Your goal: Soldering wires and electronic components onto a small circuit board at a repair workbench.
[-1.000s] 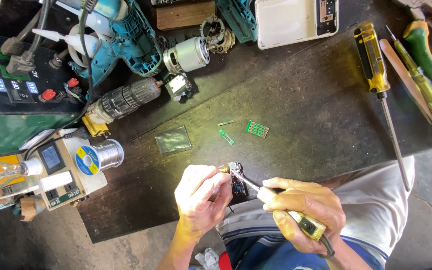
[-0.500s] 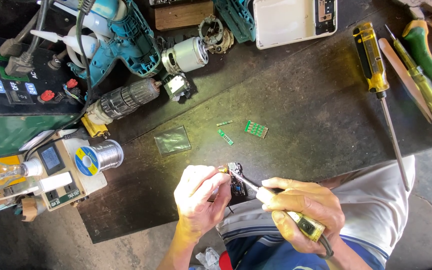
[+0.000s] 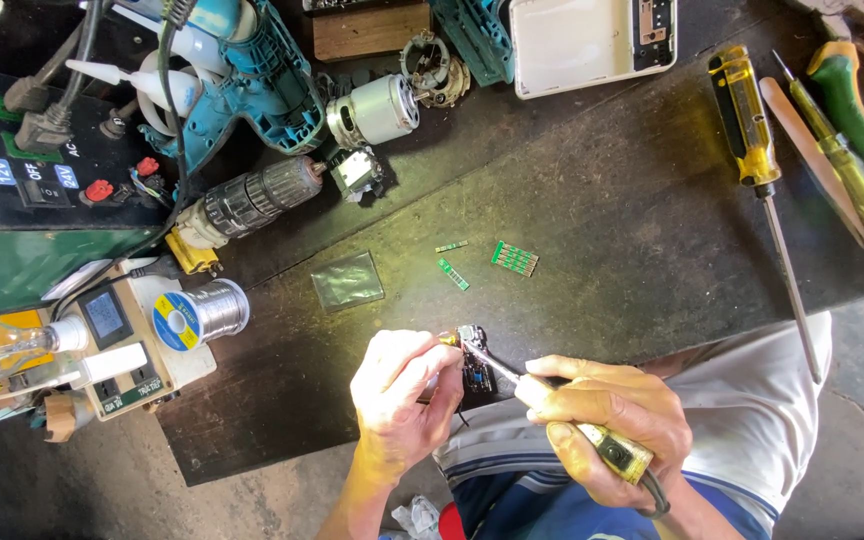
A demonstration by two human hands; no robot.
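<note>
Dark small circuit board (image 3: 473,368) sits at the desk's (image 3: 592,230) near edge, pinched in your left hand (image 3: 402,395). Your right hand (image 3: 607,425) is closed around a yellow soldering iron (image 3: 552,410), tip touching the board. Green strips (image 3: 514,258) lie beyond; a solder spool (image 3: 197,315) well left.

Bare forearms, white shirt, blue striped shorts
</note>
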